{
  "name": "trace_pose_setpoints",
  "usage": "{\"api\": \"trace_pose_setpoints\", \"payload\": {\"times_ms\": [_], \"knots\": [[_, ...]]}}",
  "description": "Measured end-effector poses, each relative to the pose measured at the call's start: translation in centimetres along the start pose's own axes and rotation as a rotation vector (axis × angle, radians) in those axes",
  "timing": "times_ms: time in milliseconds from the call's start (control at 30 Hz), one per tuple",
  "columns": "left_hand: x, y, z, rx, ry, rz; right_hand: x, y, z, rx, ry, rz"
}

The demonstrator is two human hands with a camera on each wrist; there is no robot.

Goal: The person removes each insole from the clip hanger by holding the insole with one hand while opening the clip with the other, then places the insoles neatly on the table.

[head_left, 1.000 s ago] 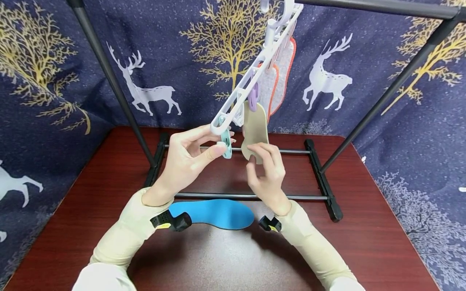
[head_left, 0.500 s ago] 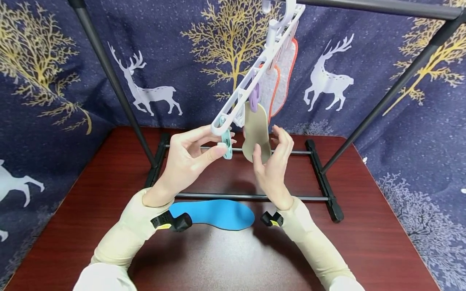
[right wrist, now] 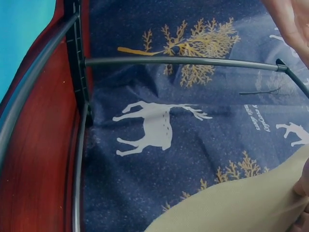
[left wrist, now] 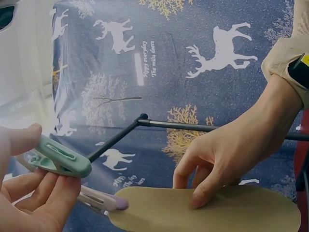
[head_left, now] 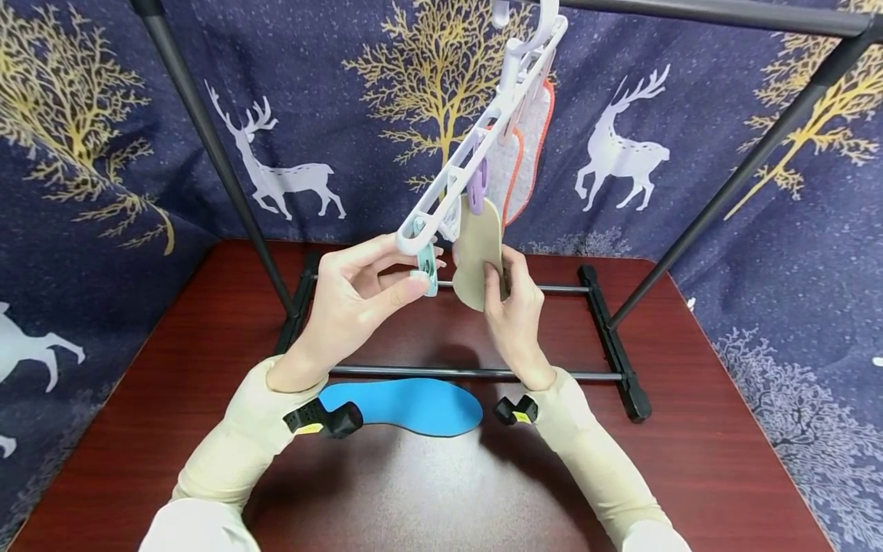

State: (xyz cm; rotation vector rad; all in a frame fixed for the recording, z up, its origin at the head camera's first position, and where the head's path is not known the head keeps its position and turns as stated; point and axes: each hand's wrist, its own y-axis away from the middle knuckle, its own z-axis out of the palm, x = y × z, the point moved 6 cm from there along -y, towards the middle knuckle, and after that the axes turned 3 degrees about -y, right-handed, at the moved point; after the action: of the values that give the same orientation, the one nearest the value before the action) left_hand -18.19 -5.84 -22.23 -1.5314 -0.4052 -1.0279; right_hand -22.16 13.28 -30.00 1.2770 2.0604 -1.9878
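My left hand [head_left: 348, 303] pinches the teal clothes peg [head_left: 427, 272] at the near end of a white clip hanger [head_left: 448, 180]. In the left wrist view, the teal peg [left wrist: 65, 157] sits between thumb and fingers. A beige insole [head_left: 476, 253] hangs lengthwise from a purple peg [head_left: 477, 188] on the same hanger. My right hand [head_left: 516, 314] holds that insole by its right edge near the lower end, thumb on the near face, fingers behind. Only part of the beige insole [right wrist: 241, 203] and some fingers show in the right wrist view.
A blue insole [head_left: 414, 406] lies flat on the dark red table [head_left: 690, 460]. Grey pieces with orange edging [head_left: 531, 153] hang farther along the hanger. A black rack's top bar [head_left: 724, 17], slanted posts and low crossbars [head_left: 572, 376] surround the work.
My right hand has spread its fingers, shifted right, then taken hold of the beige insole's edge. The insole and hanger have swung slightly left. My left hand stays on the teal peg.
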Motion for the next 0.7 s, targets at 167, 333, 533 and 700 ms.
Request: {"api": "trace_pose_setpoints", "payload": {"times_ms": [167,333,533,700], "knots": [[0.2,-0.1,-0.1,0.014,0.040,0.012,0.2,-0.1,0.0,-0.007,-0.008,-0.008],[0.1,-0.1,-0.1,0.017,0.076,0.013,0.4,-0.2,-0.2,-0.002,-0.015,-0.002],[-0.2,-0.2,-0.6,0.025,0.097,0.041,0.4,-0.1,-0.1,-0.011,-0.044,0.007],[-0.7,-0.4,-1.3,0.060,0.118,0.091,0.4,-0.2,0.0,-0.019,-0.067,0.005]]}}
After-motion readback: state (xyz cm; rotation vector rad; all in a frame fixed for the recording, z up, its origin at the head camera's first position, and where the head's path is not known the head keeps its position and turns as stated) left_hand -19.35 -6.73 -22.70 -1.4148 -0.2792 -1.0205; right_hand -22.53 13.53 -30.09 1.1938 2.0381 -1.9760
